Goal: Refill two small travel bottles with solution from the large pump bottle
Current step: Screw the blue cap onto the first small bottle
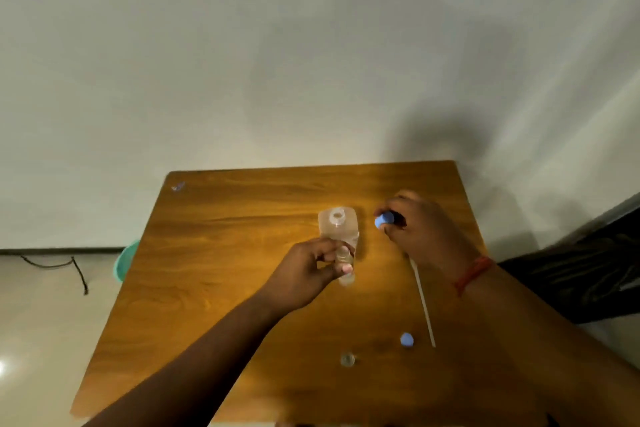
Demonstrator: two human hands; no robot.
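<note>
The large clear bottle (337, 224) stands near the middle of the wooden table (221, 239) with its neck uncovered. Just in front of it, my left hand (308, 274) grips a small clear travel bottle (345, 265) held upright. To the right, my right hand (420, 229) pinches a blue cap (384, 219). A white tube (423, 302), apparently the pump's, runs from under that hand toward me across the table. Near the table's front stand a second small clear bottle (347, 359), uncapped, and a second blue cap (407, 339) beside it.
A green tub (125, 261) sits on the floor past the table's left edge, with a black cable (74, 269) further left. A dark bag or cloth (585, 274) lies at the right. A pale wall rises behind the table.
</note>
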